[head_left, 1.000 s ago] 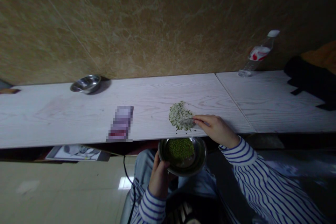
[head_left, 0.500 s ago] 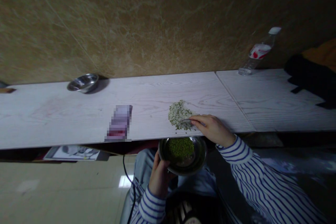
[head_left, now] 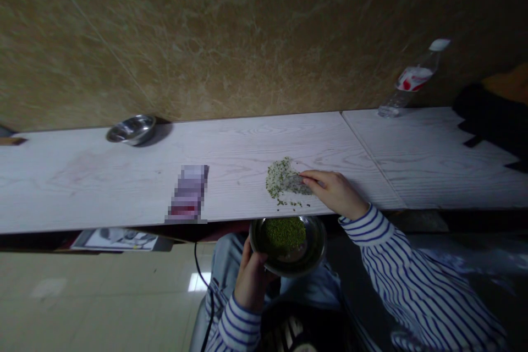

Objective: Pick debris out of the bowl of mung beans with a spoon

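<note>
My left hand (head_left: 250,280) is closed on the left rim of a steel bowl (head_left: 315,264), holding it tilted over my lap, just below the table edge. Green beans, like mung beans (head_left: 284,234), lie in it with a few white grains. On the table, a patch of white grains mixed with green beans (head_left: 280,179) is spread out. Over its right side, my right hand (head_left: 334,190) pinches a small, thin metal tool that looks like a spoon (head_left: 302,175); its far end blurs into the grains. Several loose beans lie near the table edge.
A second steel bowl (head_left: 131,131) stands at the back left of the white table (head_left: 235,148). A pixelated flat item (head_left: 187,192) lies nearer. At the right are a plastic bottle (head_left: 408,82) and dark cloth (head_left: 487,115). A black cable (head_left: 197,261) hangs below.
My right hand has moved slightly up and right with the tool. Some of the grains and beans have shifted, with a few more near the table edge. My left hand keeps the bowl in place.
</note>
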`<action>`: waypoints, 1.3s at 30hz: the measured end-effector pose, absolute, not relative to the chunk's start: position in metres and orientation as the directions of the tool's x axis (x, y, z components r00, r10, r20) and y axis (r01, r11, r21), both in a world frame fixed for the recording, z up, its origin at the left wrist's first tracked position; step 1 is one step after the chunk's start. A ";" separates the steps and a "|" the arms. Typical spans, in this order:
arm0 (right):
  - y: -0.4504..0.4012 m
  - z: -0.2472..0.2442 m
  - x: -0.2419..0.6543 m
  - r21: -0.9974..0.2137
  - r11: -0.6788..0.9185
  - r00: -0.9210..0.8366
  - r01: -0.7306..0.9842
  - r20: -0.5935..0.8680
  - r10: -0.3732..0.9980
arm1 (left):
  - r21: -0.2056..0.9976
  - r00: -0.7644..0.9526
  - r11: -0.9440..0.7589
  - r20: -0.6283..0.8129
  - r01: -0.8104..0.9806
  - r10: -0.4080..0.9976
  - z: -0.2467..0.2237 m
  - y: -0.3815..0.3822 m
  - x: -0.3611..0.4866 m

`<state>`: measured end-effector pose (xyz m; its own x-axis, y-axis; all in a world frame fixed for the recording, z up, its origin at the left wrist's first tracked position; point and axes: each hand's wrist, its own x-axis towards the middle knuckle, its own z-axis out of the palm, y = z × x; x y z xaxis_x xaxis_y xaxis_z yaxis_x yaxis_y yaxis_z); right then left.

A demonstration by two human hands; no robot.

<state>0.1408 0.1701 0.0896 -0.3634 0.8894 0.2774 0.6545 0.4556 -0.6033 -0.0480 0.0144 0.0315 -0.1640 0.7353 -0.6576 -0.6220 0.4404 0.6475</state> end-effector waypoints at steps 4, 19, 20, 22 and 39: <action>0.154 0.093 0.150 -0.582 0.487 -0.370 0.652 0.317 0.874 | 0.638 -0.169 0.429 -0.661 -0.639 0.731 0.030 0.013 -0.047; 0.142 0.090 0.157 -0.471 0.520 -0.442 0.713 0.273 0.854 | 0.627 -0.171 0.397 -0.651 -0.670 0.740 0.029 0.011 -0.047; 0.144 0.089 0.156 -0.474 0.516 -0.436 0.714 0.275 0.857 | 0.627 -0.169 0.398 -0.650 -0.670 0.741 0.029 0.011 -0.047; 0.148 0.088 0.155 -0.489 0.507 -0.423 0.710 0.280 0.862 | 0.626 -0.166 0.400 -0.651 -0.669 0.740 0.028 0.011 -0.048; 0.120 0.089 0.193 -0.419 0.461 -0.273 0.782 0.434 0.859 | 0.631 -0.162 0.425 -0.660 -0.648 0.733 0.031 0.011 -0.044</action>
